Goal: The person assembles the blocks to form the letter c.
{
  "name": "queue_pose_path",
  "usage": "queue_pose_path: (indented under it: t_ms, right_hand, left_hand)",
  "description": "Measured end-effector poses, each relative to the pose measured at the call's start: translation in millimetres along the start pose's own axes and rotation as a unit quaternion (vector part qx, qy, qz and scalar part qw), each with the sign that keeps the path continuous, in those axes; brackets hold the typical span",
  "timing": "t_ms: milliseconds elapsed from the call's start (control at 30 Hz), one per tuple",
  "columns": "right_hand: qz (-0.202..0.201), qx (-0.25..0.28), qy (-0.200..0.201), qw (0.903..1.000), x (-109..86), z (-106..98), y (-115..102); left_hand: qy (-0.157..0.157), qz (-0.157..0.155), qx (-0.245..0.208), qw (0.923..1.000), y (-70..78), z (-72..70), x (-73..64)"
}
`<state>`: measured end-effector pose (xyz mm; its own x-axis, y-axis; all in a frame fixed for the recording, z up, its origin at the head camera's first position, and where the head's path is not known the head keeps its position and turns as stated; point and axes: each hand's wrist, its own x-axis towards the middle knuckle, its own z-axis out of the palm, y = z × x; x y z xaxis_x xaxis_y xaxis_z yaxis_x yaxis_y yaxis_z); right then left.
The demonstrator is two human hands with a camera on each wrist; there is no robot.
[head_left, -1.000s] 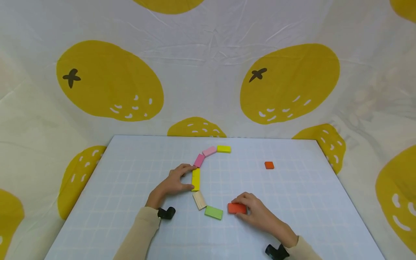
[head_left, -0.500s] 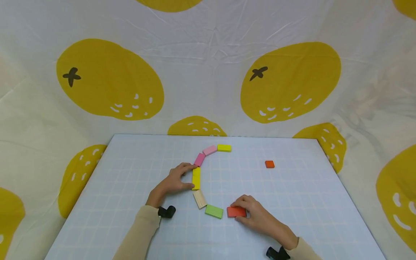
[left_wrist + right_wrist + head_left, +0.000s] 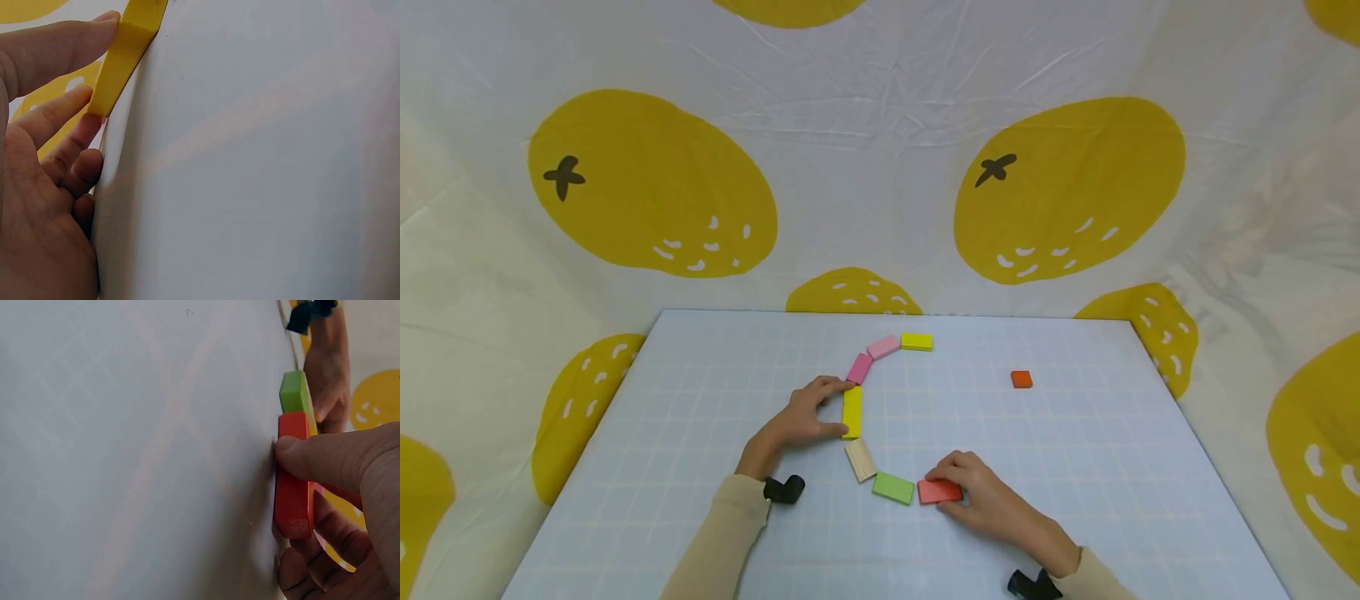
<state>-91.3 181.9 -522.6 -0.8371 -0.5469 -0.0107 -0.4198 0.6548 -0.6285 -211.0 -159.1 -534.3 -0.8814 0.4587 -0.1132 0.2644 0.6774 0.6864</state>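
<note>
A curved row of flat blocks lies on the table. My left hand (image 3: pixel 797 419) holds the long yellow block (image 3: pixel 852 412) between thumb and fingertips, at its near and far ends; the left wrist view shows the thumb on the yellow block (image 3: pixel 128 56) too. With thumb and fingers on its long sides, my right hand (image 3: pixel 988 498) pinches the red block (image 3: pixel 934 492), close beside the right end of the green block (image 3: pixel 892 488). A pale wooden block (image 3: pixel 860 461) sits between green and yellow. In the right wrist view the red block (image 3: pixel 292 494) lies nearly in line with the green one.
Beyond the yellow block the row goes on with a dark pink block (image 3: pixel 860 368), a light pink block (image 3: pixel 883 347) and another yellow block (image 3: pixel 917 342). A small orange-red block (image 3: pixel 1021 380) lies apart at the right. Behind the white table (image 3: pixel 700 350) hangs a patterned cloth (image 3: pixel 865 192).
My right hand has slid the red block left, narrowing the gap to the green block. The left hand stays on the yellow block.
</note>
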Motion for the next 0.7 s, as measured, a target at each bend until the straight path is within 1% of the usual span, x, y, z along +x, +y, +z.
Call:
queue_pose_path:
  t_ms: [167, 267, 500, 700]
  right_hand:
    - [0.005, 0.004, -0.003, 1.0, 2.0, 0.4, -2.7]
    - [0.007, 0.008, -0.007, 0.9999, 3.7, 1.1, -3.9]
    - [0.007, 0.005, -0.006, 0.9999, 2.6, 2.1, -4.9]
    - [0.002, 0.001, -0.003, 1.0, 1.3, 2.2, -5.3]
  left_hand:
    - [0.0, 0.001, -0.005, 1.0, 1.6, -0.2, -0.7]
    - [0.003, 0.001, -0.005, 1.0, 0.0, 0.8, -0.9]
    - [0.007, 0.016, -0.008, 0.9998, -5.9, 3.1, -0.1]
    - [0.008, 0.023, -0.007, 0.9997, -7.1, 3.0, -0.2]
